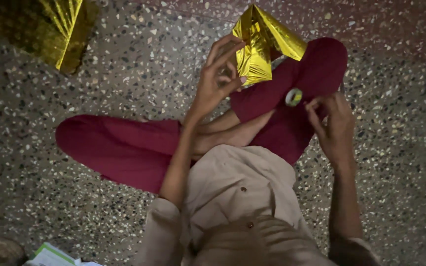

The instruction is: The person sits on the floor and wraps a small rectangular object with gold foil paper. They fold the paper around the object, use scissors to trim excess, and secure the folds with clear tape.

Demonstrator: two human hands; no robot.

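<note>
- The left hand (218,74) was raised with the folded gold foil piece (262,47) just beside its fingertips, blocking passage up and to the right.
- The right hand (334,125) sat close over the maroon-clad knee (316,69), a small roll of tape (293,97) beside its fingers (little gap there).
- Speckled floor (134,64) lay open between the hands and the gold foil sheet (50,27) at far left.
- Crossed legs (119,148) filled the middle.
</note>
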